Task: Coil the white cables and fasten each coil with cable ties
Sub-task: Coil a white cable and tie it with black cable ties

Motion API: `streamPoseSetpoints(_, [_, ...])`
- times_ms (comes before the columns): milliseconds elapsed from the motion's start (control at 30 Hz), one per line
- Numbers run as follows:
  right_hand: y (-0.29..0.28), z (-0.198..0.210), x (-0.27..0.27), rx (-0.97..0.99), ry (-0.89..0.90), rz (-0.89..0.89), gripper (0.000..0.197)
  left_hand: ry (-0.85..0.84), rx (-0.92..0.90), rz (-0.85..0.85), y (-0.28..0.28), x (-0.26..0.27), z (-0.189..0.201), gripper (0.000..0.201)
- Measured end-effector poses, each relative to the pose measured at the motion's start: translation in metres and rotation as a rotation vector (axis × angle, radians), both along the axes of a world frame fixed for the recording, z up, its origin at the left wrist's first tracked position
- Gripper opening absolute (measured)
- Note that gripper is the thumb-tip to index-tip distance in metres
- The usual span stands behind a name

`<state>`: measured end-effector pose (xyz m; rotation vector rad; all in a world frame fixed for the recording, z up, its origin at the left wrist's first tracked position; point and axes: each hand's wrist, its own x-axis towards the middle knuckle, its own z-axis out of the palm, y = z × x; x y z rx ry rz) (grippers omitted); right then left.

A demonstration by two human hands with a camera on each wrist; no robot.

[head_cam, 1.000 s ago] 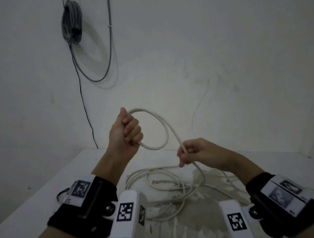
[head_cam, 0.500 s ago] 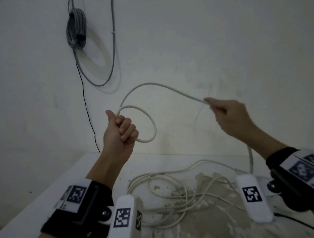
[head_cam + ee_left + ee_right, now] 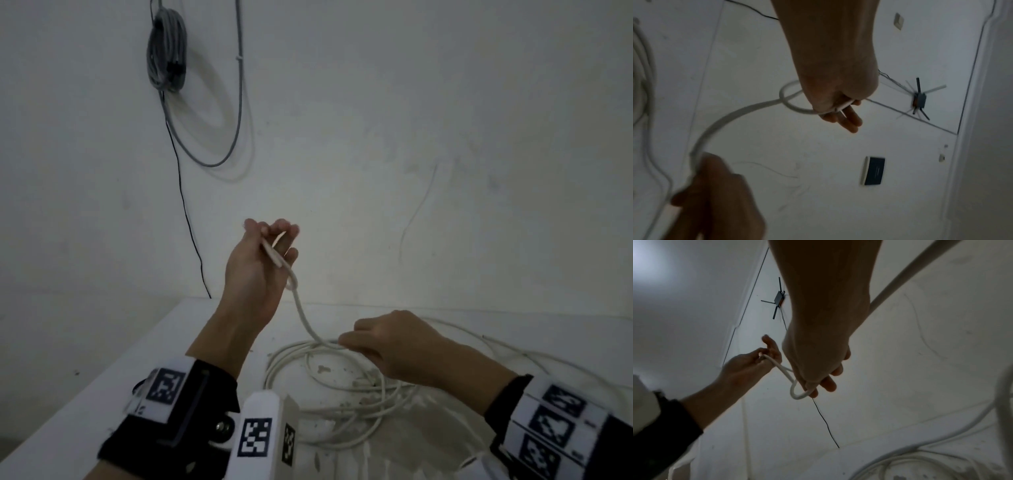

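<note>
Left hand (image 3: 255, 270) raised above the tabletop (image 3: 102, 383), palm turned toward the head camera, fingers (image 3: 286, 230) loosely extended, thumb side trapping the end of the white cable (image 3: 301, 317) across the palm; a small loop sits at the hand, seen in the left wrist view (image 3: 789, 104). So the left grip is a light pinch on the cable end, not a fist. From there the cable drops down and right to the right hand (image 3: 387, 346), which is low, just above the tabletop, fingers curled round the cable: right grip closed on it. Right wrist view shows the same strand bending in a small hook at the right hand's fingers (image 3: 828, 382). The rest of the white cable lies in loose, tangled loops (image 3: 342, 394) on the tabletop under and beside the right hand. Tabletop surface there is stained and flaky. On the wall behind, upper left, a grey cable bundle (image 3: 167, 51) hangs, with a thin black wire (image 3: 186, 219) trailing down.
</note>
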<state>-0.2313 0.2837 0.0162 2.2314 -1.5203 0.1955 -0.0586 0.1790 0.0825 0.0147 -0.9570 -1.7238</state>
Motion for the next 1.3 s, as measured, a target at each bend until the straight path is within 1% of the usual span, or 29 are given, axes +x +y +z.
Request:
streamPoseSetpoints(67, [-0.001, 0.007, 0.002, -0.145, -0.046, 0.12, 0.019, -0.219, -0.228, 0.169, 0.004, -0.003, -0.007, 0.036])
streamPoseSetpoints(167, [0.001, 0.025, 0.004, -0.271, -0.051, 0.184, 0.019, -0.541, -0.626, 0.383, 0.007, -0.005, -0.022, 0.027])
streamPoseSetpoints(233, [0.004, 0.031, 0.003, -0.315, -0.004, 0.193, 0.016, -0.726, -0.815, 0.481, 0.007, -0.004, -0.029, 0.023])
streamPoseSetpoints(300, [0.008, 0.036, 0.002, -0.375, 0.009, 0.199, 0.017, -0.892, -0.967, 0.528, 0.007, -0.003, -0.034, 0.025])
streamPoseSetpoints(367, [0.01, 0.041, 0.0, -0.461, -0.012, 0.197, 0.026, -1.025, -1.109, 0.585, 0.008, -0.004, -0.037, 0.03])
streamPoseSetpoints(400, [0.01, 0.042, -0.002, -0.491, 0.006, 0.183, 0.03, -1.077, -1.179, 0.62, 0.008, -0.005, -0.038, 0.03])
streamPoseSetpoints(467, [0.007, 0.038, -0.01, -0.512, 0.147, 0.136, 0.027, -1.178, -1.314, 0.726, 0.008, -0.005, -0.039, 0.03])
streamPoseSetpoints(533, [0.004, 0.029, -0.023, -0.526, 0.299, 0.029, 0.023, -1.249, -1.411, 0.871, 0.005, -0.002, -0.037, 0.03])
streamPoseSetpoints(567, [0.002, 0.025, -0.03, -0.534, 0.307, -0.038, 0.025, -1.257, -1.428, 0.907, 0.005, -0.001, -0.036, 0.028])
streamPoseSetpoints(600, [0.001, 0.02, -0.035, -0.539, 0.251, -0.094, 0.026, -1.257, -1.437, 0.905, 0.006, 0.0, -0.036, 0.026])
streamPoseSetpoints(667, [-0.003, 0.011, -0.035, -0.536, 0.023, -0.181, 0.03, -1.273, -1.501, 0.881, 0.01, -0.002, -0.04, 0.026])
streamPoseSetpoints(733, [-0.01, 0.005, -0.029, -0.495, -0.191, -0.187, 0.024, -1.372, -1.545, 0.843, 0.016, -0.008, -0.045, 0.028])
streamPoseSetpoints(800, [-0.014, 0.002, -0.022, -0.417, -0.29, -0.111, 0.02, -1.408, -1.513, 0.81, 0.019, -0.012, -0.048, 0.028])
streamPoseSetpoints(833, [-0.015, 0.001, -0.019, -0.356, -0.299, -0.071, 0.024, -1.392, -1.493, 0.795, 0.022, -0.013, -0.049, 0.027])
streamPoseSetpoints(900, [-0.011, -0.004, -0.014, -0.224, -0.288, 0.019, 0.031, -1.327, -1.451, 0.779, 0.025, -0.014, -0.051, 0.022])
streamPoseSetpoints(967, [-0.003, -0.008, -0.006, -0.126, -0.31, 0.095, 0.023, -1.277, -1.401, 0.767, 0.026, -0.013, -0.052, 0.022])
streamPoseSetpoints(1000, [0.001, -0.009, -0.003, -0.092, -0.33, 0.124, 0.021, -1.248, -1.36, 0.752, 0.024, -0.012, -0.052, 0.024])
streamPoseSetpoints(1033, [0.004, -0.007, -0.002, -0.074, -0.354, 0.154, 0.024, -1.204, -1.304, 0.719, 0.023, -0.011, -0.052, 0.027])
streamPoseSetpoints(1067, [0.006, -0.004, -0.002, -0.073, -0.389, 0.182, 0.027, -1.155, -1.22, 0.654, 0.022, -0.01, -0.052, 0.03])
streamPoseSetpoints(1100, [0.007, 0.0, -0.003, -0.101, -0.432, 0.207, 0.028, -1.113, -1.112, 0.557, 0.021, -0.008, -0.051, 0.032])
streamPoseSetpoints(1133, [0.007, 0.003, -0.005, -0.144, -0.467, 0.212, 0.03, -1.087, -0.991, 0.417, 0.021, -0.007, -0.049, 0.035])
streamPoseSetpoints(1233, [0.003, 0.014, -0.009, -0.237, -0.494, 0.125, 0.036, -1.037, -0.62, -0.087, 0.024, -0.003, -0.045, 0.042])
streamPoseSetpoints(1300, [-0.002, 0.017, -0.008, -0.244, -0.554, 0.095, 0.036, -0.932, -0.373, -0.367, 0.022, -0.002, -0.043, 0.043])
